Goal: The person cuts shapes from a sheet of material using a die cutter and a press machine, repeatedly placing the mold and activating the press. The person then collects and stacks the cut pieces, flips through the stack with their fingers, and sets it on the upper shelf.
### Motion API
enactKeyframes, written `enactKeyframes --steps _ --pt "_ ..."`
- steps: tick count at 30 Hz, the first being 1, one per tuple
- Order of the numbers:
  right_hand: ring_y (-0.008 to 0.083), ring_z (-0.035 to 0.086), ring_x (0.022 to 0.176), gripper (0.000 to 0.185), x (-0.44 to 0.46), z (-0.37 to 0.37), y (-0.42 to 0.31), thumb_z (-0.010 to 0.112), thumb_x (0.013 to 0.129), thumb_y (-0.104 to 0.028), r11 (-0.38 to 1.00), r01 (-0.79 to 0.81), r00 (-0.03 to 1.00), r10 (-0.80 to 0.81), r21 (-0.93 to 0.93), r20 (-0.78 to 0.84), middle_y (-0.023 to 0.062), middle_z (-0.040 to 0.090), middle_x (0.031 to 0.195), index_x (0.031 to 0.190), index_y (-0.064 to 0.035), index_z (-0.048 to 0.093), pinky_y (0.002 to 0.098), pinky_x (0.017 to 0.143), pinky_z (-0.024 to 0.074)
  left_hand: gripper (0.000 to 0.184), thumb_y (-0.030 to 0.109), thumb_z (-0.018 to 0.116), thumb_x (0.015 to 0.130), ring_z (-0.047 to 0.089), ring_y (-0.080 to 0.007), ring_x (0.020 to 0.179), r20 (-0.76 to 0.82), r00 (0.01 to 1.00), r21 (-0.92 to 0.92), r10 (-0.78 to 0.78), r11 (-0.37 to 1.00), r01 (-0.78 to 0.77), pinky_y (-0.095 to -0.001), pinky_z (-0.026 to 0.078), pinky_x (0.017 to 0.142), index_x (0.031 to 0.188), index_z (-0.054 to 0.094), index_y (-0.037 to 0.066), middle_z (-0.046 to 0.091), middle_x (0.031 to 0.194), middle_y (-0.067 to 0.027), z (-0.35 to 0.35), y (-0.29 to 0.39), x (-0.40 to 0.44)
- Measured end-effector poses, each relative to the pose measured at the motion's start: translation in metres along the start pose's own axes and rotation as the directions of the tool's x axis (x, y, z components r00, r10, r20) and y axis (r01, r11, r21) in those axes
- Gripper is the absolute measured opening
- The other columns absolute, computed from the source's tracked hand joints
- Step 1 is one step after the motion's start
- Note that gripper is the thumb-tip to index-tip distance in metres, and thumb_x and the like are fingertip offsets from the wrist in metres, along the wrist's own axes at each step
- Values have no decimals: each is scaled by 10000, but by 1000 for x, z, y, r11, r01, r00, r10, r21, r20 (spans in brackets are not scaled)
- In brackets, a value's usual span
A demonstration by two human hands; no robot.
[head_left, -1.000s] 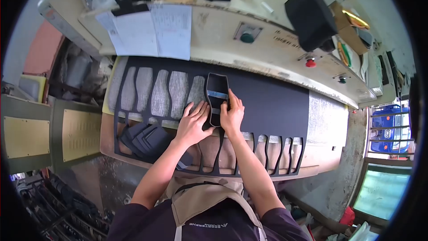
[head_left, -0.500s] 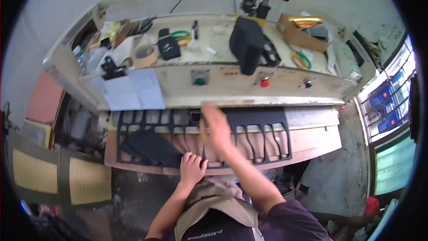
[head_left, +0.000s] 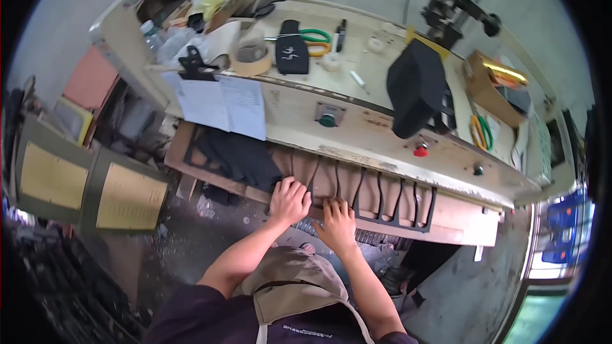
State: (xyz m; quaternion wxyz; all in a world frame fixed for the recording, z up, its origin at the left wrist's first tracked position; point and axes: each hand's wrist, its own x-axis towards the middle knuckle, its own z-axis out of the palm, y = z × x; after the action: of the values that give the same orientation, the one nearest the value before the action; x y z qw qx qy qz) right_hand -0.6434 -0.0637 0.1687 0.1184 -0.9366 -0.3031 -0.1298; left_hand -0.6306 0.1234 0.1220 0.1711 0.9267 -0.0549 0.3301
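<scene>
A black sheet with rows of long curved cut-outs lies on a brown board that juts from under the machine's beam. My left hand curls its fingers over the board's front edge, beside a pile of dark cut pieces on the left. Close to its right, my right hand grips the same edge, fingertips on top at the sheet's front strip and thumb to the side. The back of sheet and board is hidden under the beam.
The cream machine carries a green button and a red button. Clipped papers hang at its left. Its shelf holds tape, scissors, a black block and a cardboard box.
My right hand has come back from the sheet's far part to the front edge beside my left. Less of the board and sheet shows before the beam. The view has tilted.
</scene>
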Motion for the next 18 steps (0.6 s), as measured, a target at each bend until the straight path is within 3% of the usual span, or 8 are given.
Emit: enactKeyframes --steps 6,10,18 --pt "322 583 1188 624 19 31 17 760 823 -169 984 167 982 -159 -68 107 108 615 1375 1421 -56 624 452 997 477 97 184 686 856 614 -317 1027 -4 1000 -8 1 1000 -1 -436 502 873 893 651 101 664 956 -72 4 -8 11" --pt "327 576 1099 585 17 30 8 708 854 -150 997 69 991 -64 -45 114 105 605 1304 1422 -48 611 468 962 476 86 173 693 843 615 -314 1009 -72 997 -27 28 999 -30 -426 512 863 870 654 102 660 944 -68 0 -5 11" --pt "332 572 1089 596 11 29 2 720 799 -96 1000 9 999 -8 -15 53 109 600 1237 1388 -96 630 465 966 475 109 182 719 822 619 -319 1017 -132 989 -30 62 997 -66 -426 519 847 791 660 96 666 935 -81 -4 2 3"
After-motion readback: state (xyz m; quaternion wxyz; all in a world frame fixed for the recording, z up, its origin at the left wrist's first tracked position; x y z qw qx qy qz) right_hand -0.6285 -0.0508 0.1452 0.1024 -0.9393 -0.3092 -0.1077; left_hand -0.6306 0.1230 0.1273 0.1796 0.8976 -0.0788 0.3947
